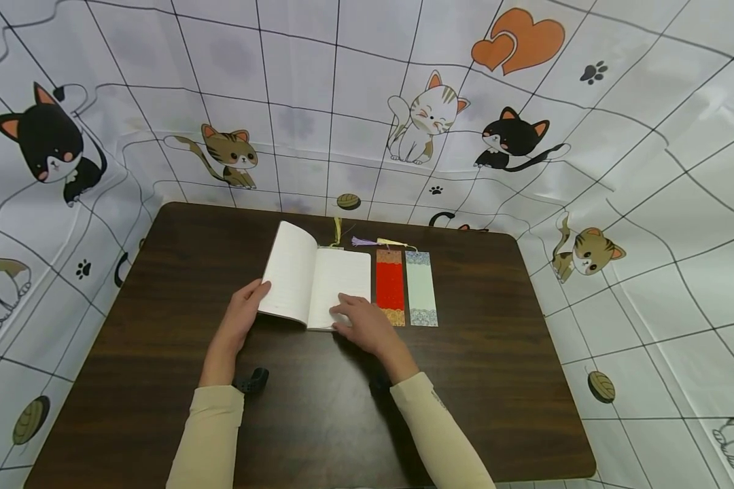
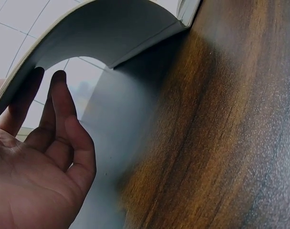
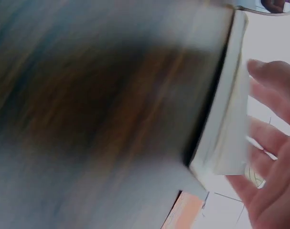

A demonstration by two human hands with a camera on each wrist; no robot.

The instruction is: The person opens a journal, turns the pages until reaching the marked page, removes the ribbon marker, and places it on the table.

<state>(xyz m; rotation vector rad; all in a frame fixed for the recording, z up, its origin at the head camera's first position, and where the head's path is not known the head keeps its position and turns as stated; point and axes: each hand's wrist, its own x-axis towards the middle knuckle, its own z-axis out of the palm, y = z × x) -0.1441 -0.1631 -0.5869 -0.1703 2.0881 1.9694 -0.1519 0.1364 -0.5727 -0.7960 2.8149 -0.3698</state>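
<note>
So a white cat-print sheet [image 1: 300, 68] with a black grid is wrapping round the back and sides here, and a dark wood-grain table [image 1: 495, 407] is filling the middle. The notebook [image 1: 325, 278] is sitting toward the table's far side, opened out, its right half lying down and its left half lifting and curving up off the wood.

The left hand [image 1: 245, 305] is gripping that raised half at its outer edge: the thumb is lapping over onto the page while the other fingers are going underneath, bent and showing gaps in the left wrist view. The right hand [image 1: 363, 322] is hanging loose over the lower right page, fingers spread and a bit bent, pinching nothing. Can't tell if the tips are actually touching the paper. It's also blocking that corner of the page.

Just right of the notebook, a red bookmark [image 1: 390, 285] and a pale green bookmark [image 1: 421, 288] are lying side by side. A black device [image 1: 253, 380] is poking out by the left wrist. Smallest stuff: a purple tassel [image 1: 363, 242] is stretching above the red one, and a yellow tassel [image 1: 338, 231] is sticking out past the notebook's top edge.
</note>
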